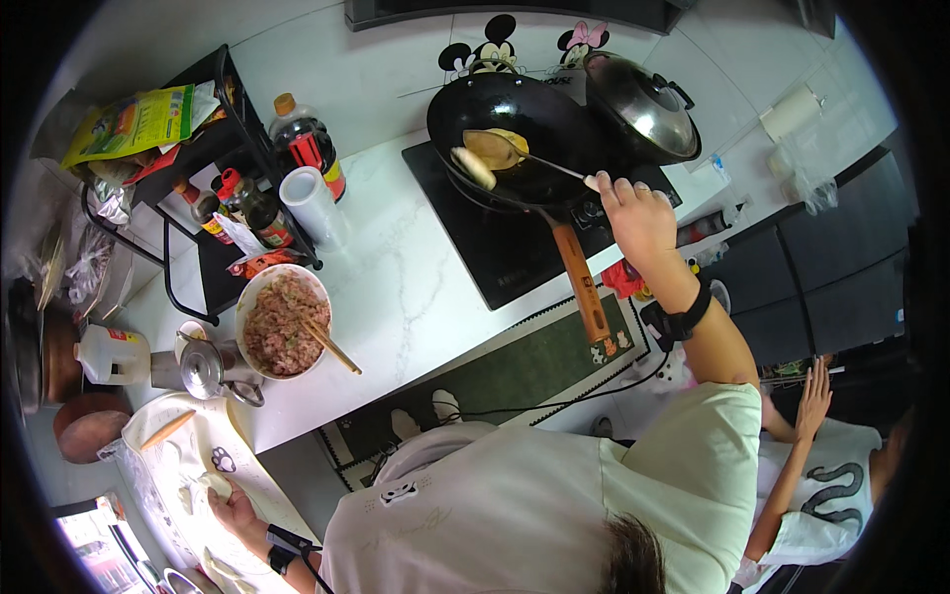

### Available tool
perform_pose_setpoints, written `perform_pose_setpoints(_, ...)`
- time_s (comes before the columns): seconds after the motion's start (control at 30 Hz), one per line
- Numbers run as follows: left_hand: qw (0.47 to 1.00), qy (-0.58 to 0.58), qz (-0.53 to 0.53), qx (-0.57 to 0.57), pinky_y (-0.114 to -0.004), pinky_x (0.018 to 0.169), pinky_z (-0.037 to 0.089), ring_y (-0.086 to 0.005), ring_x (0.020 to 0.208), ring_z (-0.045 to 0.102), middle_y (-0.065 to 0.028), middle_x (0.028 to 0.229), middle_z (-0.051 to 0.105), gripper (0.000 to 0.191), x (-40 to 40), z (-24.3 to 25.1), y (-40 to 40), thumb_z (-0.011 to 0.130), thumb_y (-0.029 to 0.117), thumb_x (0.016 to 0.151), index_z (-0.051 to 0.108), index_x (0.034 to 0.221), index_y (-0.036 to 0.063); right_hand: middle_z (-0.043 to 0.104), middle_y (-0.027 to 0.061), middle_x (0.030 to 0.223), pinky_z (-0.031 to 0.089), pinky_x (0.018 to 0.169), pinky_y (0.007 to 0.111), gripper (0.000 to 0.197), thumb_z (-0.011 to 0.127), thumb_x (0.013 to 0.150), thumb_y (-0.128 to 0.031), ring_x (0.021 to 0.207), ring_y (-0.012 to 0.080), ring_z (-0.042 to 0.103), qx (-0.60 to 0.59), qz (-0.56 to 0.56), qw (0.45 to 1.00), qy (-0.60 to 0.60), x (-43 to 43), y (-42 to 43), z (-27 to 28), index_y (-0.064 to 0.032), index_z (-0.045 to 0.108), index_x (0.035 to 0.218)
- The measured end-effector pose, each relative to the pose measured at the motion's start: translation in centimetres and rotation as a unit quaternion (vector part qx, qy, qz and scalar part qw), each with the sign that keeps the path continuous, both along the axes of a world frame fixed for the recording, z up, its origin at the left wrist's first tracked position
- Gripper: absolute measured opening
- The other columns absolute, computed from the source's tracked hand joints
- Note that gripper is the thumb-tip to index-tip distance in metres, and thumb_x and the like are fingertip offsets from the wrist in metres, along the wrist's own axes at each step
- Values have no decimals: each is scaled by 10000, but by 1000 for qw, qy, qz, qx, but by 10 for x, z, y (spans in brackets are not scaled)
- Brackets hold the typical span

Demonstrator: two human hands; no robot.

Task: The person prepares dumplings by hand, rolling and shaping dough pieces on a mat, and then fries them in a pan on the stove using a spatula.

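Note:
My right hand (642, 219) grips the pale handle end of a metal wok spatula (553, 165). Its blade lies inside a black wok (512, 104) on an induction cooktop (482, 260). Beside the blade, a pale piece of dough (473, 169) stands tilted near the wok's wall. A yellowish browned piece (519, 139) shows partly behind the blade. At lower left, my left hand (241, 516) has its fingers on a flat white dough piece (213, 488) over a pale kneading mat (252, 475). A wooden rolling pin (169, 429) rests on that mat.
A bowl of minced filling (286, 323) with chopsticks (334, 347) stands on the counter. Near it are a steel pot (202, 369), a black rack (215, 275) and a large sauce bottle (304, 141). The wok's wooden handle (582, 282) juts past the counter edge. Another person (824, 475) is at right.

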State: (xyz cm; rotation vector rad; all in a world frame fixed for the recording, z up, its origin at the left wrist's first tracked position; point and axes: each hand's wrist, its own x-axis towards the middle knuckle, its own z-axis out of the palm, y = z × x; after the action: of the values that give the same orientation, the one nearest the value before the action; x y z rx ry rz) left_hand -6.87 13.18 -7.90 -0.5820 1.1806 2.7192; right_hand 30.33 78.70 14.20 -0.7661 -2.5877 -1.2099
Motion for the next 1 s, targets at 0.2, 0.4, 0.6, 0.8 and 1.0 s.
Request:
perform_pose_setpoints(0.2,999,-38,24,13,-357,847,491,-268,967,567,-166,1048,579,246,-5,3,6,469,97,873,511,1042,-77,565,-6,774,447,532,275,288,537,748,-162,682,145,579,6,-95,995,6,8,-6,23,-97,582,1025)
perform_pose_setpoints(0.4,999,-46,-10,21,-350,834,495,-266,945,573,-161,1021,588,241,-4,-2,10,472,99,875,513,1039,-73,584,-16,822,439,561,266,248,527,784,-174,731,131,580,28,-53,998,-34,-28,-2,-10,-97,576,1015)
perform_pose_setpoints(0.6,999,-5,-42,-25,-347,826,499,-261,952,574,-166,1027,586,260,-8,0,9,462,110,880,506,1049,-83,595,-7,808,462,564,278,175,520,800,-170,731,151,597,-5,-103,995,1,-37,23,-6,-107,572,955)
perform_pose_setpoints(0.8,998,-50,-19,-28,-359,845,495,-265,942,570,-170,1041,577,281,25,25,18,435,118,887,492,1059,-97,595,24,784,487,551,306,166,511,824,-178,712,187,611,-163,-135,977,22,-14,-18,17,-121,584,962)
perform_pose_setpoints(1.0,998,-57,19,-24,-365,858,492,-270,975,556,-179,1086,551,312,16,1,8,413,141,898,467,1090,-98,594,5,784,480,541,278,204,522,796,-168,697,162,611,-74,-94,993,-5,-21,-14,-1,-106,586,980)
